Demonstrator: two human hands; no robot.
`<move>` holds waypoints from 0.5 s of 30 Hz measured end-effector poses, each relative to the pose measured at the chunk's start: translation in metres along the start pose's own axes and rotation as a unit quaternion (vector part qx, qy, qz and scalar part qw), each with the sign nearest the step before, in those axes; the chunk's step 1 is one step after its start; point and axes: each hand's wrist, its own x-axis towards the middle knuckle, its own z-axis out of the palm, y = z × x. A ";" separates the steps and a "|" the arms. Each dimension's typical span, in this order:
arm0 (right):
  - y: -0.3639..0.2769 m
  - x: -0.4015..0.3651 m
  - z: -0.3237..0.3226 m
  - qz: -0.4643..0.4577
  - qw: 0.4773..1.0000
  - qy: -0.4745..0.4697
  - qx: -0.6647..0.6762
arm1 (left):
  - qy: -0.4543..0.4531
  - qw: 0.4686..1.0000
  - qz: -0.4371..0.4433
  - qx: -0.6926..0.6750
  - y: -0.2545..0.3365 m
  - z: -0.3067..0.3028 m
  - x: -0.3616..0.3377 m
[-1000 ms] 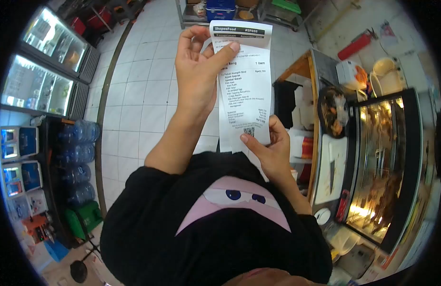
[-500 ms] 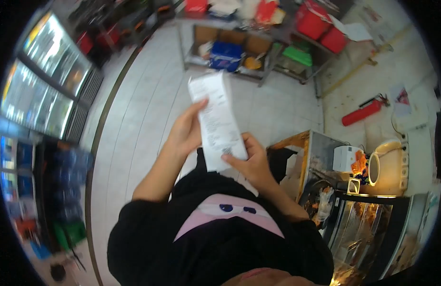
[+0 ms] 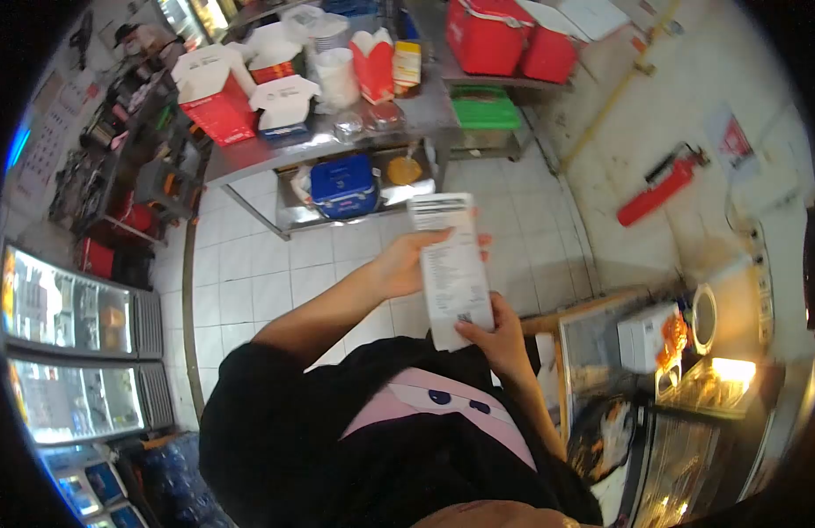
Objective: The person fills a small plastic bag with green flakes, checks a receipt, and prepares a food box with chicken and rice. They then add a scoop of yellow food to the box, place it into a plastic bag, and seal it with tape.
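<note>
Left of you, a lit, glass-fronted fridge (image 3: 73,304) holds goods too blurred to name. Ahead, a metal surface (image 3: 428,109) carries a red carton (image 3: 221,110), flaps raised, beside a smaller blue carton (image 3: 284,125); their insides are unclear. Before you, a printed receipt (image 3: 456,273) is grasped by your left grip (image 3: 404,267), higher, and right grip (image 3: 504,333), lower.

On the table (image 3: 432,110) stand cartons (image 3: 221,104) and stacked tubs (image 3: 337,84), with a box (image 3: 344,185) on the shelf (image 3: 293,215) beneath; to the table's right, two containers (image 3: 485,42) rest above a lidded bin (image 3: 483,109), and farther right a fire extinguisher (image 3: 658,192) hangs on the wall (image 3: 707,79). On the table's near side, a receipt (image 3: 454,275) lies in the left hand (image 3: 402,264) and right hand (image 3: 499,333), with a fridge (image 3: 69,304) to the left and a display cabinet (image 3: 680,462) to the right.
</note>
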 end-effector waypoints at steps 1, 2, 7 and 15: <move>-0.002 0.021 -0.005 0.008 1.000 0.015 0.012 | 0.002 1.000 -0.006 -0.003 0.012 -0.008 0.025; -0.003 0.039 -0.012 0.014 0.999 0.030 0.021 | 0.002 1.000 -0.009 -0.005 0.021 -0.019 0.051; -0.007 0.160 -0.067 0.078 0.996 -0.036 0.036 | 0.166 0.965 0.189 -0.071 0.098 -0.098 0.142; -0.031 0.407 -0.117 0.074 0.960 -0.220 -0.156 | 0.527 0.537 0.589 0.297 0.294 -0.169 0.052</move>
